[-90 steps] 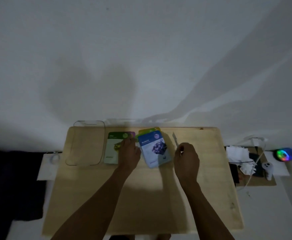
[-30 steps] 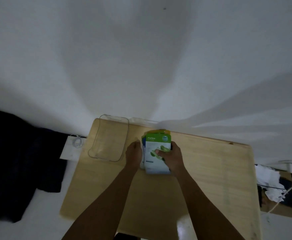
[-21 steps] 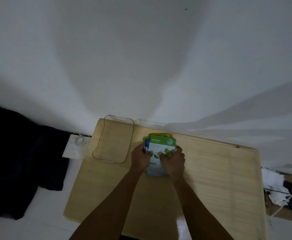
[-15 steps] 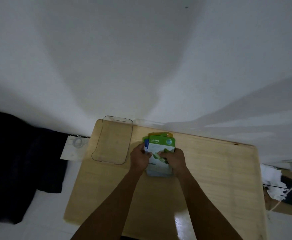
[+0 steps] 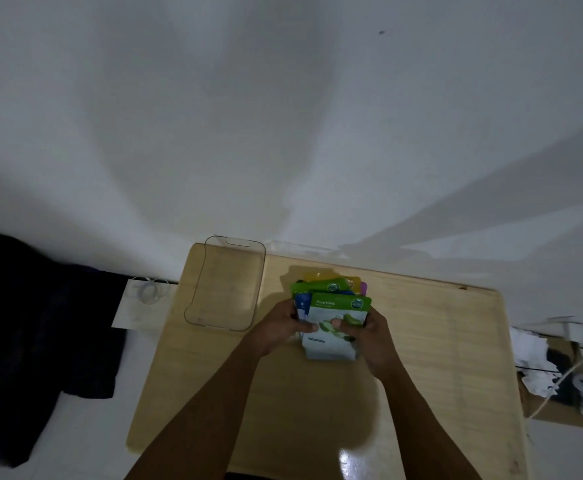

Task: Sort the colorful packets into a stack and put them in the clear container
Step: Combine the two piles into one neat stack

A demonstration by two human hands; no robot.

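A fanned stack of glossy flat packets [image 5: 331, 327], the top one green and white, printed "Aloe Vera", is clamped between the left hand [image 5: 279, 329] and right hand [image 5: 373, 336] above the pale wooden table [image 5: 439, 358]; the clear rounded plastic container [image 5: 226, 284] sits just to its left.

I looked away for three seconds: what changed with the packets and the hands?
The packets, then spread apart on the table, are now gathered into one stack gripped by the left hand and right hand. The clear container remains empty, left of them.
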